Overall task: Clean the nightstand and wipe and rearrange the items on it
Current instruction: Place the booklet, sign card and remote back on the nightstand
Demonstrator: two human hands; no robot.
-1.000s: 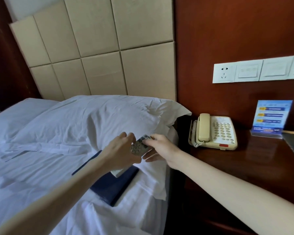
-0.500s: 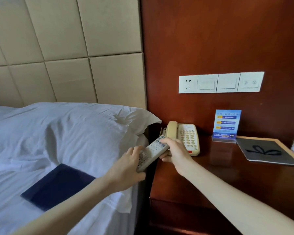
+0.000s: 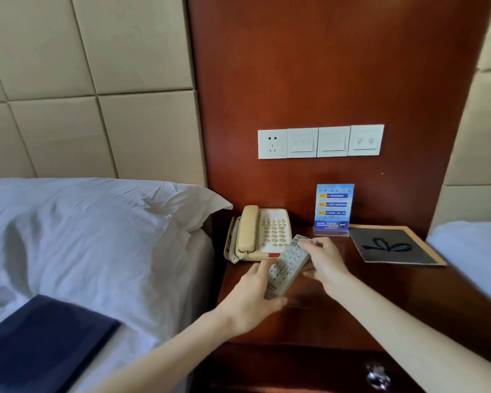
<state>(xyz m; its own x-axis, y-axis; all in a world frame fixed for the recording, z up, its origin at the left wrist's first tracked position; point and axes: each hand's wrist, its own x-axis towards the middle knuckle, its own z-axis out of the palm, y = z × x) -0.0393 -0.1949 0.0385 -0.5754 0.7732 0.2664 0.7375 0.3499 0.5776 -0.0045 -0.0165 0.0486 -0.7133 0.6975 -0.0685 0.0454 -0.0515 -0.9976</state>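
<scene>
A grey remote control (image 3: 288,266) with many buttons lies slanted over the dark wooden nightstand (image 3: 380,302). My right hand (image 3: 325,263) grips its far end, thumb on top. My left hand (image 3: 251,297) holds its near end, thumb under the lower edge. Whether the remote touches the wood I cannot tell. Just behind it sits a cream telephone (image 3: 260,232) with its handset on the cradle. A blue upright sign card (image 3: 334,208) stands against the back panel. To its right lies a dark flat mat with an orange border (image 3: 394,245).
A white pillow (image 3: 91,236) and bed fill the left, with a dark blue folder (image 3: 43,341) lying on the sheet. A socket and switches (image 3: 321,141) sit on the wood panel above. Another bed's white edge (image 3: 476,251) shows at right. A metal drawer knob (image 3: 377,377) is below.
Both hands carried the remote from above the bed and pillow rightward over the nightstand, in front of the telephone. The view swung right with them.
</scene>
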